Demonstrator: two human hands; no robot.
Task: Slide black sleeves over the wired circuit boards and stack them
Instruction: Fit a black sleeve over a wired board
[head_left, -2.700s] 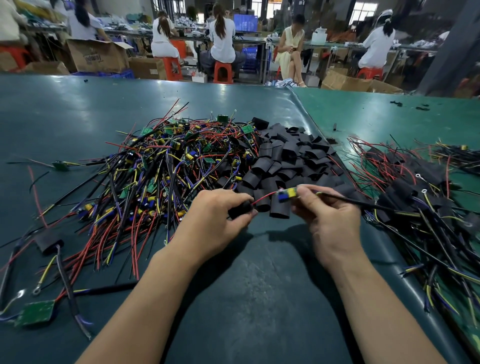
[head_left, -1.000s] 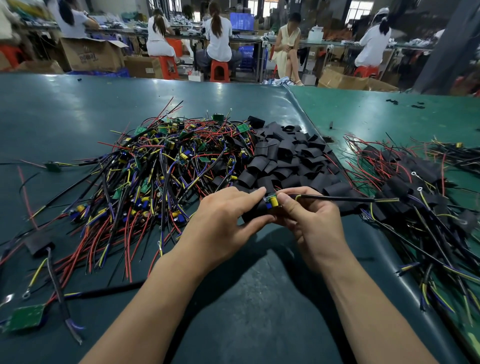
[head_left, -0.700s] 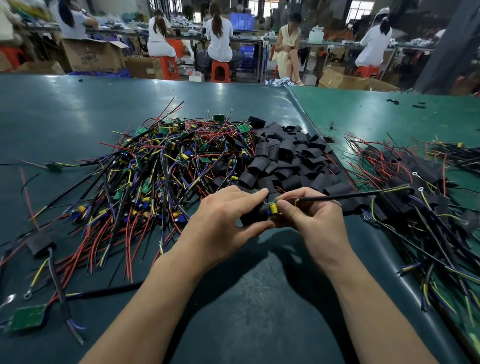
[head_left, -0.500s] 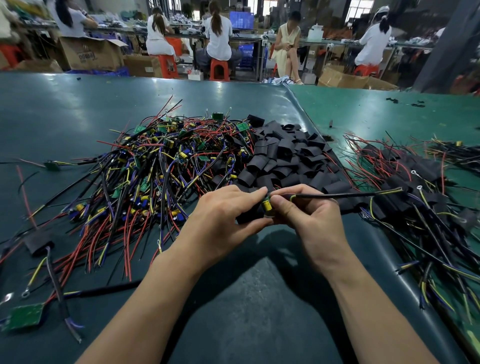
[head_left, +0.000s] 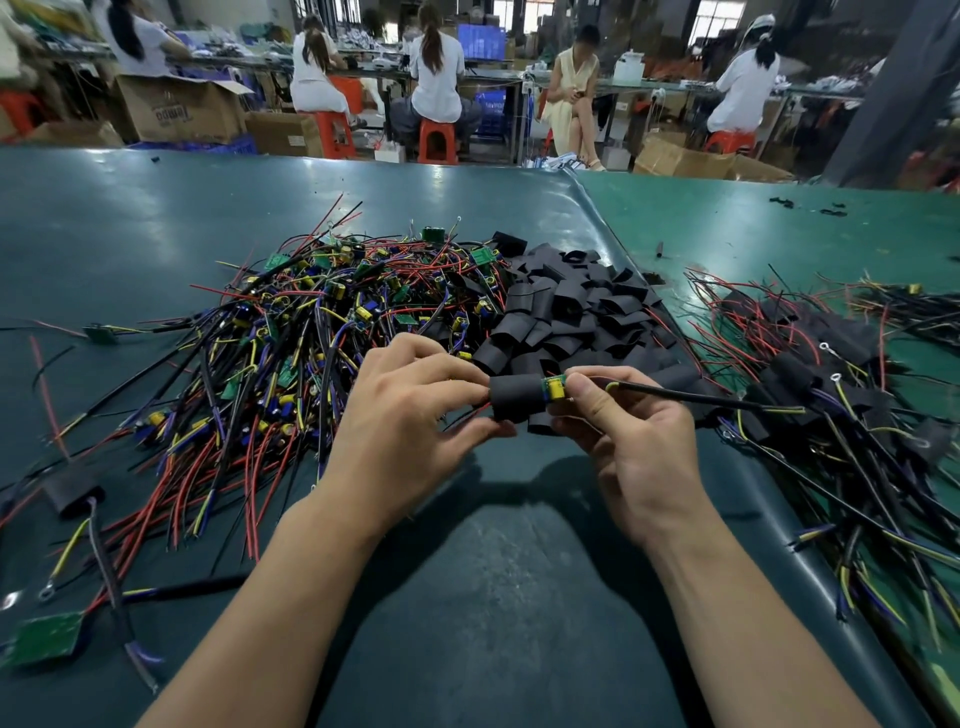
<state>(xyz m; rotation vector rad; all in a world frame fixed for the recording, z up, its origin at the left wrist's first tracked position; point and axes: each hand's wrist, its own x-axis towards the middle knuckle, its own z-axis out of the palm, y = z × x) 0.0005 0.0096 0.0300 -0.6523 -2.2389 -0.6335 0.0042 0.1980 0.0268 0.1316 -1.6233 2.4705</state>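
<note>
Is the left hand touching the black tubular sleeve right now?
Touching. The head view shows the left hand pinching the black tubular sleeve's left end between thumb and fingers, no gap.

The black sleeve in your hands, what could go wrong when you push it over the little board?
The black sleeve only partly covers the board, whose yellow part still sticks out, so it might snag there. The left hand pinches the sleeve near red wires, which could bunch up. The black cable by the right hand trails into the finished pile and might tangle.
</note>
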